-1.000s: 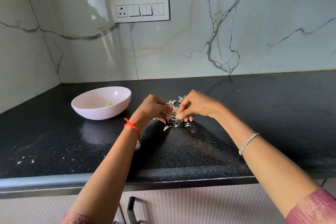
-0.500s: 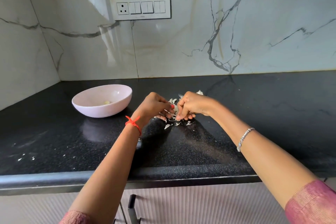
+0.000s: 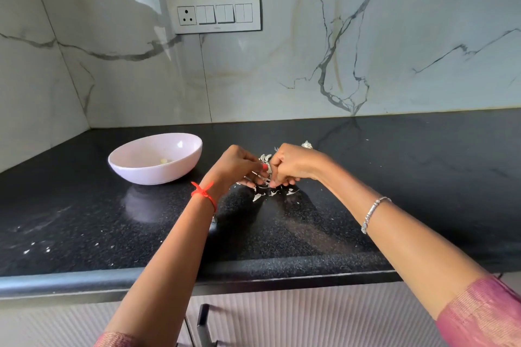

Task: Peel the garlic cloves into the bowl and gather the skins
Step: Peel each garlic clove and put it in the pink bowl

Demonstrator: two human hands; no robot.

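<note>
Both hands meet over the table (image 3: 394, 177), well right of the bowl (image 3: 127, 149). The left hand (image 3: 239, 169) and the right hand (image 3: 293, 166) each have their fingers (image 3: 277, 184) curled inward, pinching a small pale piece between them. By the task I take it for a clove (image 3: 268, 169), though most of it is hidden. Just below the hands lie the skins (image 3: 270, 193), loose on the dark surface.

What could go wrong, as I judge it:
- The clove is small and probably slick once bared; a hard pinch could shoot it out across the table or off the near edge.
- The skins look thin and light; a quick sweep of a wrist could scatter them wider and make gathering slower.
- The bowl stands apart from the work, so a clove tossed rather than carried could miss it, or strike the rim and bounce out.
- Bits of skin may cling to the fingers and ride into the bowl with the clove.

Counted:
- Two hands
- One bowl
- One peeled clove (image 3: 164, 161) lying in the bowl
- One clove in the fingers
- One garlic lump (image 3: 306, 145) just behind the right hand
- One loose heap of skins, its flakes too small and too many to count
- A few pale specks (image 3: 33, 249) far to the left
</note>
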